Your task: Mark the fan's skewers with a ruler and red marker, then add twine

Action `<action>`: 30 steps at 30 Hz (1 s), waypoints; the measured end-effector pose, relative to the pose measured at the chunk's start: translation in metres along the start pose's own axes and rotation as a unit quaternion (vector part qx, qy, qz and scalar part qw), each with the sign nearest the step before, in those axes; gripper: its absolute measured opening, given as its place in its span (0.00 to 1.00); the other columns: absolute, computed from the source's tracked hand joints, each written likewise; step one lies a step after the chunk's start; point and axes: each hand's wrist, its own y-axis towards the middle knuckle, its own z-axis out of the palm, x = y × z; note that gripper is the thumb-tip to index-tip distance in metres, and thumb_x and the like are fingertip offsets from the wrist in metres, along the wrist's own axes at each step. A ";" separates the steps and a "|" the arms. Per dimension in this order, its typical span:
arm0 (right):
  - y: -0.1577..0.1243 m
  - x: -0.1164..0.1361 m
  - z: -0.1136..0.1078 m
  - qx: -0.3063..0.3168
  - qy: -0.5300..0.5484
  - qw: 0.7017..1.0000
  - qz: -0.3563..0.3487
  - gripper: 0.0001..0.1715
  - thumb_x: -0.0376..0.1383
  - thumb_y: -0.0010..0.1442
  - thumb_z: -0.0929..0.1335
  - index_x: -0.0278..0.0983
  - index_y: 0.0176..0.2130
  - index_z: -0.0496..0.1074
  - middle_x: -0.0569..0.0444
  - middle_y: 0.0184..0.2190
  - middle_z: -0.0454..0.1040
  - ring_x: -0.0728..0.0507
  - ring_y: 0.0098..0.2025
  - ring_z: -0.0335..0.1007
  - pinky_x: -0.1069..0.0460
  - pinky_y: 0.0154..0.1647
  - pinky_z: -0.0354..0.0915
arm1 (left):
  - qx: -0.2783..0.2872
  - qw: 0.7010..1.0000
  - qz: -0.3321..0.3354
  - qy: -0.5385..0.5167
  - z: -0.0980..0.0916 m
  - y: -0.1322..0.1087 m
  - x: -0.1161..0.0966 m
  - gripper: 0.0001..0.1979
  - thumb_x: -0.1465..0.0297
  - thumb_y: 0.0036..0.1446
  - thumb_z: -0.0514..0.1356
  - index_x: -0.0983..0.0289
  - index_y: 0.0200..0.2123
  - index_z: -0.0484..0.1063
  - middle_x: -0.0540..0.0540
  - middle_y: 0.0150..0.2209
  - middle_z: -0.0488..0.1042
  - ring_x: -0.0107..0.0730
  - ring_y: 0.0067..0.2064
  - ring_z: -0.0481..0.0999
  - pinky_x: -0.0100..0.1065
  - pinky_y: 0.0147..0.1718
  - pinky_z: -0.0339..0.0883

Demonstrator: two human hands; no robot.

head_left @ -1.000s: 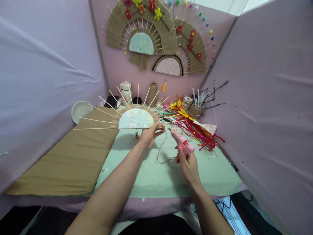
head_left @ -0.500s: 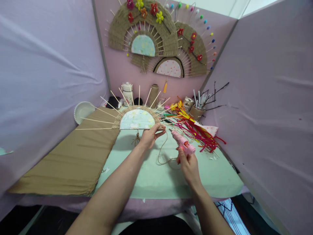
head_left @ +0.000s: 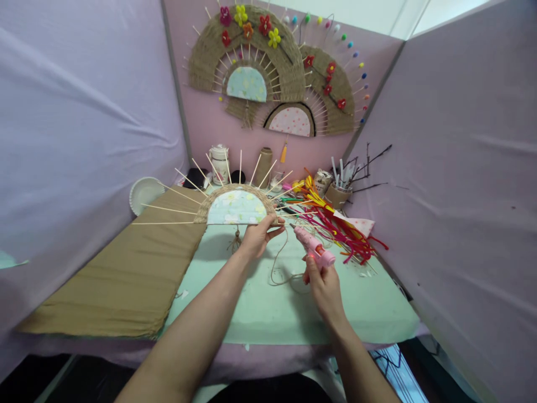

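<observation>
My left hand [head_left: 260, 236] grips the lower right corner of a half-round fan [head_left: 237, 206], held up above the table. The fan has a pale floral cloth centre, a woven twine rim and thin wooden sticks fanning outward; a twine tassel [head_left: 237, 238] dangles below it. A loose length of twine [head_left: 274, 263] trails from near that corner down to the table. In my right hand [head_left: 322, 280] is a pink glue gun [head_left: 312, 245], its nozzle pointing up and left, close to the fan's corner but apart from it.
Red, orange and yellow fuzzy stems [head_left: 335, 229] lie at right, before a pot [head_left: 338, 195] of white sticks and twigs. Behind the fan stand a twine cone [head_left: 264, 168] and a white jar [head_left: 218, 162]. Brown cloth [head_left: 113, 268] covers the left; finished fans [head_left: 247, 50] hang on the wall.
The whole view has shifted slightly, with the scene sitting a little lower. Both hands keep their holds, and the fan and glue gun stay in nearly the same places.
</observation>
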 end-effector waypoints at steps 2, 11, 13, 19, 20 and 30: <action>0.000 0.001 0.000 -0.002 0.000 1.000 -0.001 0.28 0.59 0.57 0.62 0.35 0.33 0.66 0.58 0.17 0.63 0.47 0.19 0.60 0.53 0.19 0.58 | 0.001 1.000 0.002 0.000 0.000 0.000 0.000 0.13 0.71 0.53 0.62 0.67 0.43 0.72 0.53 0.29 0.75 0.27 0.33 0.75 0.35 0.37 0.74; 0.000 0.001 0.001 -0.004 0.000 1.000 0.009 0.28 0.59 0.56 0.63 0.36 0.31 0.65 0.58 0.17 0.63 0.47 0.18 0.60 0.53 0.19 0.57 | 0.002 1.000 0.002 0.001 0.000 -0.001 -0.001 0.17 0.72 0.53 0.61 0.66 0.48 0.71 0.53 0.29 0.75 0.28 0.33 0.75 0.35 0.36 0.74; 0.000 0.000 0.001 -0.004 -0.001 1.000 0.012 0.28 0.59 0.56 0.63 0.36 0.30 0.64 0.57 0.17 0.63 0.47 0.18 0.60 0.53 0.18 0.56 | 0.003 1.000 0.002 0.002 0.000 0.000 -0.001 0.18 0.72 0.53 0.61 0.66 0.48 0.71 0.53 0.29 0.75 0.28 0.33 0.75 0.34 0.36 0.74; -0.001 0.002 0.001 -0.003 0.001 1.000 0.013 0.27 0.58 0.56 0.63 0.37 0.28 0.63 0.58 0.16 0.62 0.48 0.18 0.59 0.53 0.18 0.56 | 0.002 1.000 0.003 0.001 0.000 0.000 0.001 0.17 0.72 0.54 0.61 0.66 0.48 0.70 0.53 0.29 0.75 0.28 0.34 0.75 0.34 0.36 0.74; -0.001 0.002 0.001 -0.003 0.002 1.000 0.012 0.27 0.58 0.56 0.63 0.37 0.28 0.62 0.58 0.16 0.62 0.48 0.18 0.59 0.54 0.18 0.55 | 0.000 1.000 0.003 0.001 0.000 0.000 0.001 0.17 0.72 0.53 0.61 0.66 0.48 0.70 0.53 0.29 0.75 0.28 0.34 0.75 0.34 0.36 0.74; 0.000 -0.002 0.001 -0.012 -0.001 1.000 -0.004 0.26 0.58 0.56 0.63 0.38 0.29 0.62 0.58 0.16 0.63 0.47 0.18 0.59 0.53 0.18 0.57 | -0.006 1.000 0.001 0.001 0.001 -0.001 0.000 0.16 0.73 0.54 0.61 0.66 0.47 0.71 0.53 0.29 0.75 0.28 0.34 0.75 0.34 0.37 0.74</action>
